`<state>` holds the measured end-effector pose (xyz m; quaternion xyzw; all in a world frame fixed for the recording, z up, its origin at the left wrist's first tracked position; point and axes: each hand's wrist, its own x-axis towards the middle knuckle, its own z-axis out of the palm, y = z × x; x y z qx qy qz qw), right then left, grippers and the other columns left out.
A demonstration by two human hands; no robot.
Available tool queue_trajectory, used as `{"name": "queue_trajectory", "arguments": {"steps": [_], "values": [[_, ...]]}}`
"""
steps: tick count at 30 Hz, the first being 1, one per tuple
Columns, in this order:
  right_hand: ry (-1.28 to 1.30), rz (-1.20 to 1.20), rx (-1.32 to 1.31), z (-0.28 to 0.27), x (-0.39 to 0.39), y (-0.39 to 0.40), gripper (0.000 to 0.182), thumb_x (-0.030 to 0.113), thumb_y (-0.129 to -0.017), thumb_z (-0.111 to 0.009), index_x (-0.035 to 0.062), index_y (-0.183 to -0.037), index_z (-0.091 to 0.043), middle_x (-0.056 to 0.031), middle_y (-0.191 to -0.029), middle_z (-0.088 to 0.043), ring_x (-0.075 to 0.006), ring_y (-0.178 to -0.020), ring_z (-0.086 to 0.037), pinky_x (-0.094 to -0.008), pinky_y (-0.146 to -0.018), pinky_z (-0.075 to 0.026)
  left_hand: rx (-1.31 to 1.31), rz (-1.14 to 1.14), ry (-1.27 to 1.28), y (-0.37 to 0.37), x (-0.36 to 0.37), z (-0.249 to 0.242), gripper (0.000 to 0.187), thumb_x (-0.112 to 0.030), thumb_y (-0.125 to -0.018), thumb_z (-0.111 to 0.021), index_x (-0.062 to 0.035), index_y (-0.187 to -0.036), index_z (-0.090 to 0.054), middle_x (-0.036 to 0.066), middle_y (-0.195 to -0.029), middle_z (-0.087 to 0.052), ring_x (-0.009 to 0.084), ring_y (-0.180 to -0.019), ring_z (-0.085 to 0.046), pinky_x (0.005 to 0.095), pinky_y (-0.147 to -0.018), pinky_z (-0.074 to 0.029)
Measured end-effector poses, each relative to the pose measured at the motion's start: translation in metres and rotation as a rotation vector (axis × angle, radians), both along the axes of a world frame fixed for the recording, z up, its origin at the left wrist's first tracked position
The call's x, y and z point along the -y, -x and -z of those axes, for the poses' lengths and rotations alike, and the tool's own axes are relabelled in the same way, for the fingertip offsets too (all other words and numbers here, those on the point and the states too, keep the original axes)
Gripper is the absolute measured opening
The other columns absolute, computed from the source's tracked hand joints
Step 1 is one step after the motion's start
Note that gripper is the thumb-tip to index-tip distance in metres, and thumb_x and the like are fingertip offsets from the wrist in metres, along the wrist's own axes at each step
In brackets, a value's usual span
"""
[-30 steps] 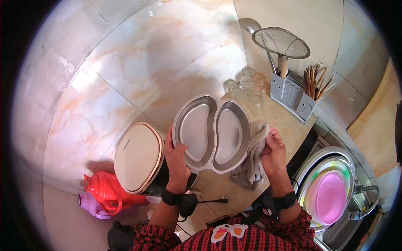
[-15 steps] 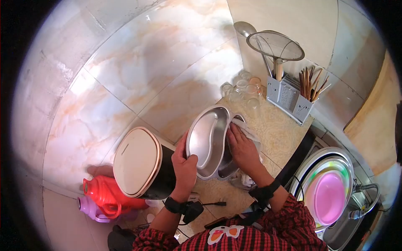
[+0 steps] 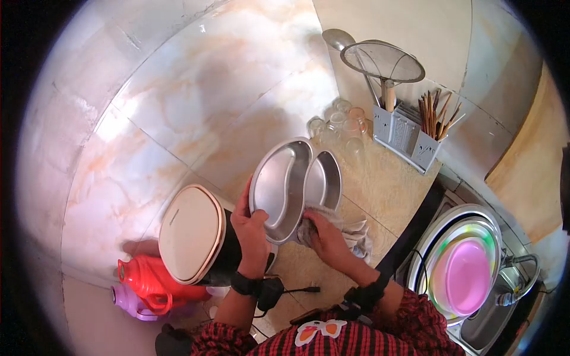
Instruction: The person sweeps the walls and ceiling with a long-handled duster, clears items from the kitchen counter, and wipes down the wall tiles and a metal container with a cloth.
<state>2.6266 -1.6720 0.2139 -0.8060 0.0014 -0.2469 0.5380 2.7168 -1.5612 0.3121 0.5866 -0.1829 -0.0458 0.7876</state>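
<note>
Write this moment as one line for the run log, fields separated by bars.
left hand: grips rim of two-part steel tray | right hand: presses grey cloth on tray's lower edge | tray: tilted above counter

Divided tray (image 3: 291,181): brushed metal, satin sheen. Rag (image 3: 332,228): grey cloth, limp, matt. Wall tiles (image 3: 196,101) at 11 o'clock: glossy marble-look. Tabletop (image 3: 386,190): speckled stone, smooth. Flask (image 3: 151,279) at 8 o'clock: glossy red plastic.

Tray (image 3: 291,184) above counter (image 3: 386,184), bin (image 3: 193,234) left, rack (image 3: 409,133) behind
</note>
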Motion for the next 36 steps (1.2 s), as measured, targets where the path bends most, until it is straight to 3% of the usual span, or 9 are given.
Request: {"name": "queue_trajectory", "arguments": {"steps": [4, 11, 16, 19, 23, 26, 29, 32, 36], "values": [[0.311, 0.307, 0.094, 0.003, 0.033, -0.034, 0.053, -0.004, -0.074, -0.045, -0.0004, -0.126, -0.033, -0.0246, -0.125, -0.042, -0.0374, -0.120, -0.039, -0.0397, -0.102, -0.029, -0.063, 0.094, 0.002, -0.002, -0.005, 0.013, 0.055, 0.007, -0.061, -0.041, 0.0048, -0.115, -0.050, 0.008, -0.100, -0.059, 0.0166, -0.088, -0.059, 0.0270, -0.080, -0.048], [-0.521, -0.007, 0.050, -0.021, 0.022, -0.025, 0.065, -0.009, -0.072, -0.045, 0.0010, -0.133, -0.026, -0.0199, -0.132, -0.036, -0.0285, -0.124, -0.037, -0.0349, -0.102, -0.030, -0.117, 0.064, 0.027, -0.009, -0.003, 0.018, 0.064, 0.009, -0.060, -0.040, 0.0065, -0.124, -0.044, 0.012, -0.115, -0.055, 0.0181, -0.102, -0.055, 0.0272, -0.090, -0.041], [-0.094, 0.050, -0.146, -0.014, -0.012, 0.008, 0.052, 0.003, -0.075, -0.056, 0.0055, -0.123, -0.036, -0.0202, -0.109, -0.057, -0.0316, -0.096, -0.059, -0.0385, -0.082, -0.045, 0.125, 0.043, 0.006, -0.005, 0.008, 0.003, 0.060, 0.004, -0.062, -0.043, 0.0050, -0.121, -0.048, 0.012, -0.114, -0.056, 0.0186, -0.101, -0.055, 0.0284, -0.091, -0.041], [-0.388, -0.037, -0.149, -0.022, 0.009, 0.017, 0.047, 0.001, -0.075, -0.056, 0.0050, -0.118, -0.038, -0.0165, -0.106, -0.059, -0.0282, -0.094, -0.059, -0.0370, -0.079, -0.046, 0.150, -0.010, 0.000, 0.002, 0.009, 0.001, 0.061, 0.008, -0.063, -0.039, 0.0059, -0.124, -0.045, 0.012, -0.117, -0.054, 0.0175, -0.107, -0.052, 0.0274, -0.095, -0.036], [-1.234, -0.370, -0.013, -0.011, 0.022, 0.028, 0.040, -0.005, -0.075, -0.055, 0.0047, -0.113, -0.043, -0.0094, -0.109, -0.058, -0.0192, -0.099, -0.056, -0.0297, -0.082, -0.046, 0.318, -0.097, -0.066, 0.004, 0.014, -0.008, 0.060, 0.009, -0.063, -0.040, 0.0051, -0.123, -0.047, 0.011, -0.116, -0.054, 0.0171, -0.107, -0.052, 0.0274, -0.094, -0.036], [-1.318, -0.285, 0.304, -0.042, 0.037, 0.023, 0.038, -0.005, -0.075, -0.055, 0.0045, -0.111, -0.045, -0.0089, -0.111, -0.057, -0.0167, -0.101, -0.055, -0.0286, -0.085, -0.045, 0.397, -0.109, -0.201, 0.010, 0.013, -0.009, 0.060, 0.009, -0.062, -0.041, 0.0036, -0.121, -0.049, 0.010, -0.114, -0.056, 0.0166, -0.105, -0.053, 0.0277, -0.093, -0.038], [-1.094, -0.136, 0.421, -0.084, 0.042, 0.012, 0.041, -0.006, -0.077, -0.052, 0.0041, -0.116, -0.044, -0.0134, -0.114, -0.055, -0.0223, -0.102, -0.055, -0.0329, -0.087, -0.044, 0.484, -0.116, -0.312, 0.023, 0.020, -0.010, 0.058, 0.010, -0.063, -0.041, 0.0026, -0.119, -0.051, 0.009, -0.112, -0.057, 0.0154, -0.103, -0.053, 0.0268, -0.092, -0.038], [0.033, 0.353, 0.214, -0.105, 0.038, -0.007, 0.046, -0.005, -0.077, -0.050, 0.0012, -0.121, -0.041, -0.0198, -0.120, -0.049, -0.0297, -0.107, -0.051, -0.0395, -0.090, -0.041, 0.571, -0.102, -0.323, 0.038, 0.026, -0.013, 0.058, 0.011, -0.063, -0.040, 0.0018, -0.119, -0.052, 0.009, -0.110, -0.058, 0.0151, -0.101, -0.054, 0.0260, -0.090, -0.040], [0.568, 0.470, 0.209, -0.064, 0.017, -0.019, 0.048, 0.000, -0.074, -0.047, -0.0051, -0.121, -0.040, -0.0201, -0.125, -0.045, -0.0308, -0.115, -0.045, -0.0415, -0.101, -0.029, 0.571, -0.111, -0.297, 0.034, 0.030, -0.013, 0.056, 0.011, -0.064, -0.042, 0.0017, -0.118, -0.053, 0.009, -0.112, -0.058, 0.0152, -0.103, -0.054, 0.0272, -0.090, -0.040]]}}
